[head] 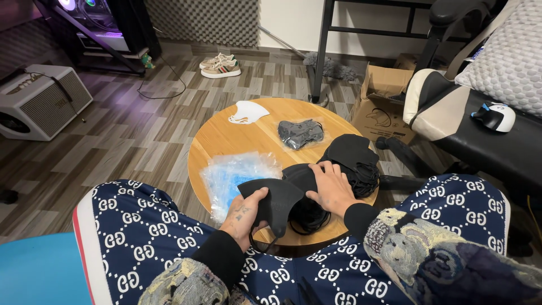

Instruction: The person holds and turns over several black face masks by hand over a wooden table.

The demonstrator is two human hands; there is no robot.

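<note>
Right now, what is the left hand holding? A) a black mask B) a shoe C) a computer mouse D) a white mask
A: the left hand has its grip on a black mask, while the white mask lies untouched at the far edge of the round wooden table.

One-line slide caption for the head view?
Left hand holds a black face mask; right hand rests on a black mask pile on round wooden table.

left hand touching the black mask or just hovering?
Touching. The head view shows the left hand with its fingers wrapped around the edge of the black mask, thumb over the front, no gap visible.
</note>
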